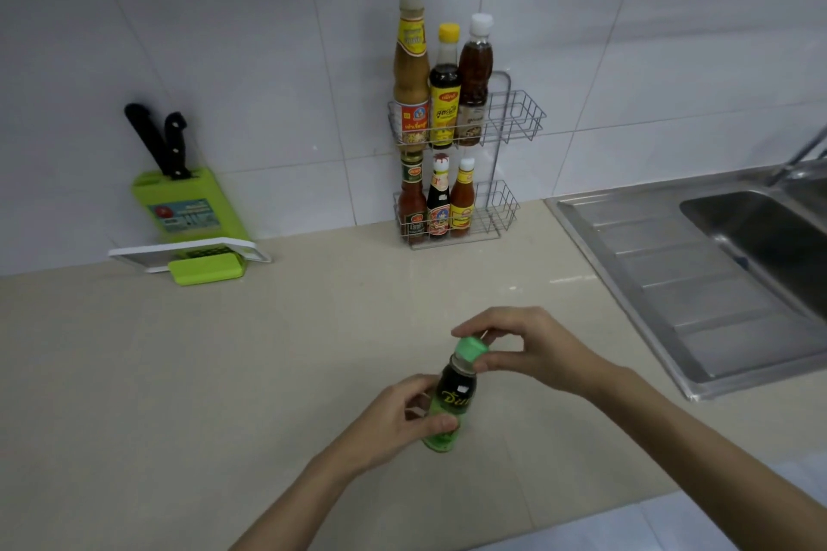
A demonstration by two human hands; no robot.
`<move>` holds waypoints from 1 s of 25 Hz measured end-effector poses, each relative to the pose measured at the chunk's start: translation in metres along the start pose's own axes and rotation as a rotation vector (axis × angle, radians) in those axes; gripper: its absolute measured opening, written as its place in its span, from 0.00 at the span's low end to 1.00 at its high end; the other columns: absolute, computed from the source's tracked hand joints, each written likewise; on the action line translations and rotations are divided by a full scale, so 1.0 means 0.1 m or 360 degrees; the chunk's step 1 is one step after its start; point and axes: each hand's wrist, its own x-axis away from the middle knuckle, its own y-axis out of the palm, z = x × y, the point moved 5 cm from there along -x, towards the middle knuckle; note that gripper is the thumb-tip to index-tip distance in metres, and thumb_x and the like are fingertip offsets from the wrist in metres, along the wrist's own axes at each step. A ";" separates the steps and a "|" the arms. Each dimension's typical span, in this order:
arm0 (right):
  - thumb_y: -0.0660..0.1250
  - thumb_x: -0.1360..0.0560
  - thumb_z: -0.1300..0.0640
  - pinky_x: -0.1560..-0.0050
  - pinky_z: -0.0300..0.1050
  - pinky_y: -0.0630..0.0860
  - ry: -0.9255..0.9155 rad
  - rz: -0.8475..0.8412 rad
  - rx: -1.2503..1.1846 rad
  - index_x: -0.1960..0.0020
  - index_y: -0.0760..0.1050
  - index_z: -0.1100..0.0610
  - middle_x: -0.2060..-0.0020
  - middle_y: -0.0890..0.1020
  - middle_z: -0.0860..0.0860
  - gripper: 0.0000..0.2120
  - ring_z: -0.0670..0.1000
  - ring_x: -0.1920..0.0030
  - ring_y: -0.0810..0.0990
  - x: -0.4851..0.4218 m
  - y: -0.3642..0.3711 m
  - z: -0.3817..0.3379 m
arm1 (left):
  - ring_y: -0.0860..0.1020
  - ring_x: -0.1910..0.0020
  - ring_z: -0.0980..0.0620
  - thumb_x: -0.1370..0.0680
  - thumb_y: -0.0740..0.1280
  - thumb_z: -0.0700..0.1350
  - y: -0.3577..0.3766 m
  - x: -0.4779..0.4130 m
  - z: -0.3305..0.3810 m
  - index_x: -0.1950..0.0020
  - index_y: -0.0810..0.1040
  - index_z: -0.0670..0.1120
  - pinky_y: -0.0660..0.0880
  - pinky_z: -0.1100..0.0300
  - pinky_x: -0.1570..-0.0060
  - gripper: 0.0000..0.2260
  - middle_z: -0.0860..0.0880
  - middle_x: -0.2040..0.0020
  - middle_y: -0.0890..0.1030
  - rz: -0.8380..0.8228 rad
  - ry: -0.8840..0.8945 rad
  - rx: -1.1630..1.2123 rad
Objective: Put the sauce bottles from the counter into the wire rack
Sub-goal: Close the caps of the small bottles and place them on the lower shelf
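A dark sauce bottle [453, 389] with a green label and green cap stands low on the beige counter [223, 371]. My left hand [402, 416] grips its lower body, and my right hand [528, 349] pinches its cap from the right. A two-tier wire rack [514, 120] stands against the tiled wall. Its upper shelf holds three tall bottles [445, 103] on the left, with bare space on the right. The lower shelf holds three small bottles [438, 206], also on the left.
A green knife block [188, 210] with two black-handled knives leans on the wall at left, above a white and green slicer [201, 259]. A steel sink [738, 259] with a drainboard and tap fills the right side.
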 end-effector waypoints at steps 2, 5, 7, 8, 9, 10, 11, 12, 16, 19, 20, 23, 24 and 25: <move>0.73 0.29 0.58 0.43 0.43 0.78 0.0034 -0.0016 -0.0213 0.41 0.79 0.55 0.44 0.83 0.49 0.17 0.49 0.45 0.82 0.04 0.01 0.02 | 0.77 0.51 0.55 0.28 0.72 0.53 0.01 0.01 0.04 0.39 0.77 0.47 0.73 0.55 0.46 0.20 0.51 0.49 0.81 -0.0084 -0.0020 0.0083; 0.71 0.27 0.64 0.38 0.43 0.75 0.0112 -0.0131 -0.0499 0.40 0.79 0.55 0.40 0.81 0.49 0.16 0.50 0.38 0.78 0.09 0.01 0.04 | 0.76 0.51 0.55 0.27 0.72 0.52 0.02 -0.01 0.10 0.39 0.78 0.47 0.72 0.57 0.47 0.19 0.52 0.50 0.80 -0.0147 -0.0025 0.0105; 0.71 0.27 0.62 0.39 0.40 0.76 0.0101 -0.0177 -0.0298 0.40 0.79 0.54 0.41 0.82 0.47 0.16 0.47 0.40 0.79 0.10 0.00 0.02 | 0.76 0.52 0.57 0.26 0.72 0.51 0.03 -0.01 0.09 0.39 0.78 0.47 0.72 0.59 0.48 0.17 0.52 0.49 0.80 -0.0121 -0.0013 0.0062; 0.72 0.28 0.60 0.43 0.38 0.77 0.0091 -0.0134 -0.0119 0.41 0.79 0.53 0.43 0.83 0.46 0.16 0.44 0.44 0.80 0.10 0.01 0.00 | 0.76 0.53 0.58 0.25 0.72 0.50 0.04 0.00 0.07 0.39 0.78 0.47 0.72 0.61 0.49 0.17 0.54 0.50 0.80 -0.0106 -0.0006 0.0049; 0.73 0.28 0.56 0.49 0.36 0.78 0.0097 -0.0050 0.0060 0.42 0.80 0.52 0.48 0.83 0.46 0.15 0.43 0.50 0.81 0.10 0.01 -0.02 | 0.76 0.54 0.59 0.25 0.71 0.50 0.05 0.00 0.07 0.39 0.78 0.47 0.72 0.62 0.50 0.16 0.55 0.51 0.80 -0.0088 0.0001 0.0041; 0.73 0.29 0.51 0.55 0.36 0.77 0.0119 0.0059 0.0222 0.45 0.80 0.52 0.53 0.83 0.47 0.14 0.43 0.56 0.80 0.11 0.02 -0.06 | 0.76 0.55 0.60 0.25 0.71 0.51 0.07 0.00 0.06 0.40 0.78 0.47 0.72 0.64 0.51 0.16 0.56 0.51 0.80 -0.0072 0.0012 0.0034; 0.72 0.30 0.45 0.60 0.37 0.75 0.0160 0.0149 0.0373 0.49 0.80 0.52 0.58 0.81 0.47 0.15 0.44 0.61 0.78 0.11 0.04 -0.08 | 0.76 0.55 0.60 0.25 0.71 0.51 0.10 0.00 0.06 0.40 0.78 0.46 0.72 0.65 0.52 0.16 0.56 0.51 0.79 -0.0058 0.0024 0.0020; 0.68 0.31 0.38 0.62 0.38 0.72 0.0212 0.0196 0.0532 0.54 0.79 0.53 0.62 0.79 0.48 0.19 0.45 0.64 0.76 0.12 0.07 -0.09 | 0.76 0.56 0.61 0.25 0.71 0.50 0.12 -0.01 0.06 0.40 0.78 0.46 0.72 0.66 0.52 0.16 0.55 0.51 0.79 -0.0047 0.0034 0.0004; 0.53 0.30 0.26 0.66 0.41 0.68 0.0367 0.0239 0.0863 0.61 0.73 0.51 0.68 0.73 0.45 0.29 0.44 0.67 0.71 0.20 0.14 -0.04 | 0.76 0.56 0.61 0.25 0.71 0.49 0.13 -0.04 0.05 0.40 0.78 0.47 0.72 0.69 0.54 0.15 0.55 0.52 0.80 0.0020 0.0033 0.0011; 0.56 0.27 0.31 0.61 0.39 0.74 0.0337 0.0473 0.0733 0.51 0.77 0.48 0.59 0.76 0.43 0.23 0.42 0.60 0.76 0.31 0.01 -0.02 | 0.77 0.55 0.59 0.25 0.71 0.50 0.04 -0.04 0.04 0.41 0.78 0.48 0.73 0.67 0.53 0.14 0.55 0.52 0.81 0.0090 0.0022 0.0116; 0.58 0.25 0.36 0.55 0.38 0.76 0.0256 0.0431 0.0583 0.44 0.76 0.48 0.51 0.77 0.43 0.19 0.42 0.54 0.77 0.31 0.01 -0.03 | 0.77 0.55 0.60 0.25 0.71 0.50 0.01 -0.04 0.04 0.41 0.79 0.48 0.73 0.67 0.52 0.14 0.56 0.53 0.81 0.0096 0.0029 0.0120; 0.61 0.21 0.52 0.40 0.31 0.71 0.0020 -0.0046 0.0363 0.30 0.67 0.48 0.34 0.73 0.42 0.19 0.38 0.38 0.73 0.19 0.11 -0.11 | 0.77 0.56 0.60 0.25 0.71 0.51 -0.02 -0.04 0.06 0.43 0.79 0.49 0.73 0.65 0.52 0.13 0.57 0.54 0.80 0.0056 0.0051 0.0094; 0.62 0.21 0.53 0.42 0.32 0.72 -0.0014 -0.0072 0.0452 0.32 0.70 0.50 0.38 0.76 0.44 0.17 0.40 0.41 0.75 0.13 0.11 -0.13 | 0.77 0.56 0.60 0.25 0.71 0.51 -0.01 -0.04 0.07 0.43 0.79 0.49 0.73 0.65 0.52 0.13 0.56 0.54 0.80 0.0033 0.0047 0.0079; 0.63 0.22 0.49 0.48 0.35 0.73 -0.0007 -0.0032 0.0561 0.38 0.74 0.51 0.45 0.78 0.46 0.14 0.42 0.48 0.76 0.07 0.08 -0.14 | 0.77 0.56 0.60 0.26 0.72 0.52 0.01 -0.04 0.08 0.44 0.79 0.50 0.73 0.65 0.52 0.13 0.55 0.54 0.80 0.0014 0.0043 0.0068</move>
